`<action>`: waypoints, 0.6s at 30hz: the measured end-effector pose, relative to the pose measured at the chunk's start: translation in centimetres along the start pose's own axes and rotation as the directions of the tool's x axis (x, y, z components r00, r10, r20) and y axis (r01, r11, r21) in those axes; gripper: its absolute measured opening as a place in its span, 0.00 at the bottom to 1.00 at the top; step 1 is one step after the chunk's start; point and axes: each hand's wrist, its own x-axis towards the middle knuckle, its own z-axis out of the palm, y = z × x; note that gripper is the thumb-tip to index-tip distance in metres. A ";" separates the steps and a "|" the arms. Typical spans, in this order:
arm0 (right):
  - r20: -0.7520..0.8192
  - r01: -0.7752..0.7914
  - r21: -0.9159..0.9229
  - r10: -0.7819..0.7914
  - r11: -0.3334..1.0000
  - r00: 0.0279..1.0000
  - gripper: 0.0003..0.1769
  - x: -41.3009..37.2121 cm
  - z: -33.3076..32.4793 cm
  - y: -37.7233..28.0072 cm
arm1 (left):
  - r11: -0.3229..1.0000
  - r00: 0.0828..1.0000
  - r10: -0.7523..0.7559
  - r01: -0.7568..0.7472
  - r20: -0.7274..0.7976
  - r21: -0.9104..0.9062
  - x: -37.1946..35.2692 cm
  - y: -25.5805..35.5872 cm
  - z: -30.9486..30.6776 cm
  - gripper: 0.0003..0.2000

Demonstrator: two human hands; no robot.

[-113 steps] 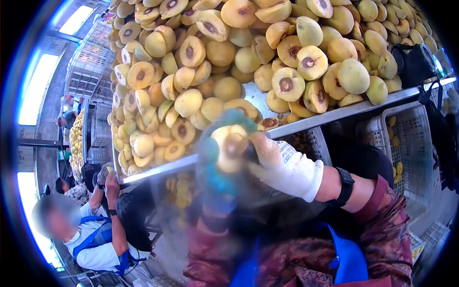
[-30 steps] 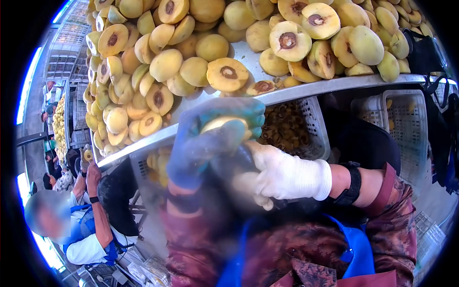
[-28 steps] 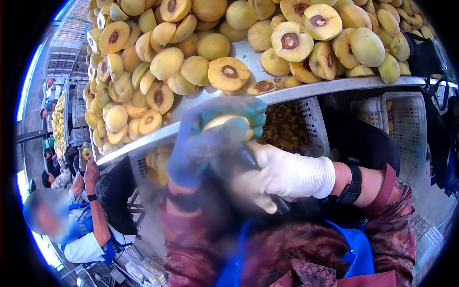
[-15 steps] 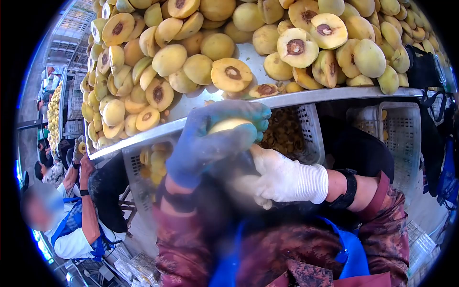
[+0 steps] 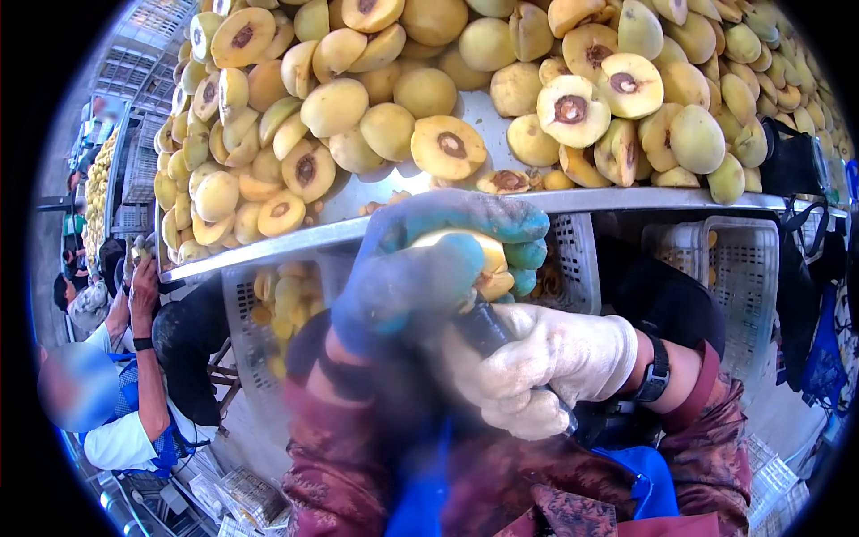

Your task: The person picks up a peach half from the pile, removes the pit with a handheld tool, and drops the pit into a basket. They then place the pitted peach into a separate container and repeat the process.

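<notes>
In a blue and teal glove, my left hand (image 5: 394, 273) is wrapped around a yellow peach (image 5: 494, 268), just in front of the table edge. Its cut flesh shows between the fingers. My right hand (image 5: 546, 358), in a white knit glove, grips a black-handled tool (image 5: 487, 329) whose front end meets the underside of the peach. The tip is hidden, so its kind is not clear. Past the edge, halved peaches (image 5: 449, 148) with brown pits or pit hollows lie heaped on the metal table (image 5: 376, 190). A blurred patch covers part of the left glove and lap.
Below the table edge stand a crate with yellow fruit (image 5: 288, 304), a white basket (image 5: 580, 264) and another plastic crate (image 5: 747, 286). A black bag (image 5: 787, 152) sits at the right. At left, another person (image 5: 125, 403) sits working with their hands raised.
Both hands have shifted slightly right. My right hand has turned and lowered, bringing the black handle into view against the peach, and more cut flesh shows. The camera view has shifted a little.
</notes>
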 end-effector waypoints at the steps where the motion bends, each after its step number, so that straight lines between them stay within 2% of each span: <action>1: 0.027 0.008 0.033 -0.009 0.999 1.000 0.12 0.1 0.0 0.1 | 0.995 0.998 0.057 -0.058 0.009 0.076 0.0 0.0 0.4 0.32; 2: 0.054 0.014 0.066 -0.017 0.998 0.998 0.12 0.1 0.2 0.1 | 0.996 0.996 0.090 -0.090 -0.018 0.023 0.0 -0.4 0.6 0.32; 3: 0.017 -0.012 0.052 0.011 0.999 1.000 0.12 0.0 0.6 -0.3 | 0.992 0.992 0.121 -0.122 -0.046 -0.030 0.2 -1.0 0.7 0.32; 6: 0.052 0.020 0.061 -0.023 0.998 0.998 0.12 0.0 0.7 -0.4 | 0.991 0.988 0.101 -0.110 -0.120 -0.070 0.2 -0.8 1.6 0.36; 9: -0.014 0.082 -0.082 -0.083 0.993 0.996 0.13 0.4 0.8 -0.6 | 0.989 0.976 0.139 -0.130 -0.170 0.065 0.3 -0.2 2.1 0.36; 12: -0.284 -0.013 -0.544 -0.170 0.839 0.944 0.13 0.7 1.5 -1.1 | 0.974 0.958 0.198 -0.168 -0.206 0.153 0.4 -0.4 1.9 0.35; 13: -0.301 -0.041 -0.640 -0.201 0.767 0.932 0.11 0.8 0.8 -1.0 | 0.969 0.954 0.214 -0.181 -0.210 0.165 0.5 -0.5 1.8 0.34; 15: -0.228 -0.053 -0.945 -0.530 0.324 0.817 0.17 1.2 0.0 -0.1 | 0.954 0.944 0.261 -0.219 -0.205 0.205 0.7 -0.8 1.4 0.34; 16: -0.121 -0.106 -0.992 -0.658 0.062 0.743 0.21 1.4 -0.1 0.1 | 0.942 0.937 0.291 -0.244 -0.193 0.232 0.8 -0.8 1.3 0.34; 17: -0.162 -0.252 -0.967 -0.669 -0.039 0.725 0.24 1.2 0.2 0.1 | 0.973 0.947 0.223 -0.202 -0.233 0.108 0.7 -0.6 1.1 0.34; 18: 0.116 -0.175 -0.937 -0.742 -0.302 0.660 0.21 1.5 -0.8 0.3 | 0.986 0.950 0.153 -0.165 -0.271 -0.019 0.7 -0.3 0.8 0.33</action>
